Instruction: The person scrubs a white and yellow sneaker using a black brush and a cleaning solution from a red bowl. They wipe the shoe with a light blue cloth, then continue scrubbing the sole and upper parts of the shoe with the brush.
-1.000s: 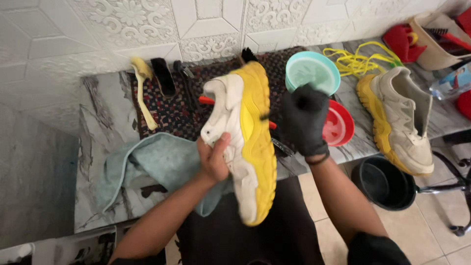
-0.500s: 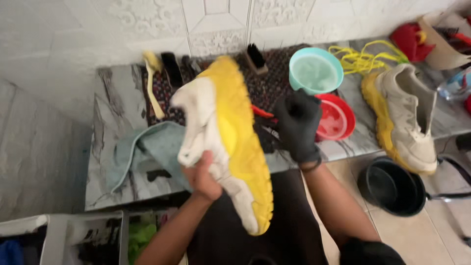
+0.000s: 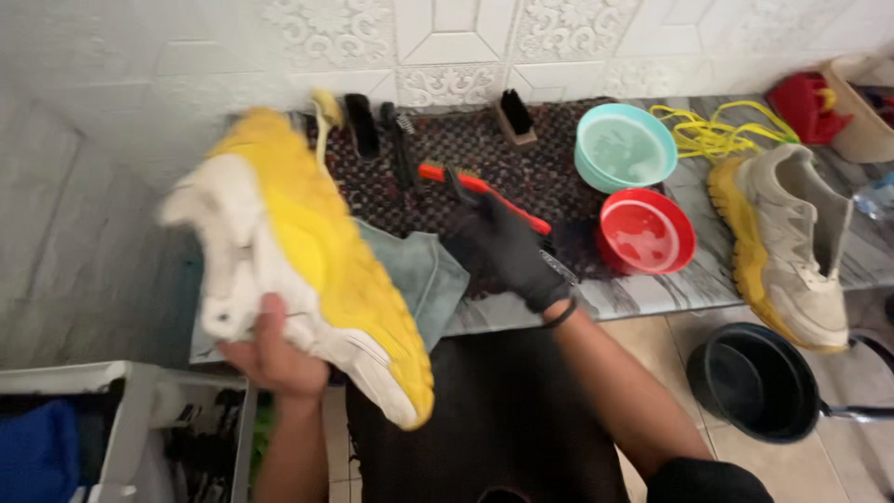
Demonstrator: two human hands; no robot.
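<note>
Head view, looking down at a marble-patterned counter (image 3: 652, 289) against a white embossed tile wall (image 3: 447, 37). Bare left hand (image 3: 275, 354) grips a chunky sneaker with yellow sole and off-white upper (image 3: 298, 251), held up off the counter at its left end, sole turned toward the camera, toe low near the person's lap. Fingers wrap the white upper from below.

Right hand in a black glove (image 3: 503, 247) is over the dark woven mat (image 3: 521, 177), fingers curled around the near end of an orange-handled brush (image 3: 480, 191); the brush lies slanted across the mat.

Grey-blue cloth (image 3: 424, 275) is crumpled on the counter edge between sneaker and gloved hand, partly hidden behind the sneaker.

At the back of the mat, along the wall: two black brushes (image 3: 372, 126) and a wooden-block brush with dark bristles (image 3: 515, 116). Right of the mat: teal round bowl (image 3: 624, 149), with a red round bowl (image 3: 647, 233) just in front of it. Loose yellow laces (image 3: 717, 130) lie behind a second matching sneaker (image 3: 792, 247), which rests upright on the counter's right end, toe overhanging the edge. Red plastic object (image 3: 801, 93) at the far right corner, kind unclear.

On the floor below: black round pan (image 3: 754, 382). White shelf frame (image 3: 130, 401) at lower left.
</note>
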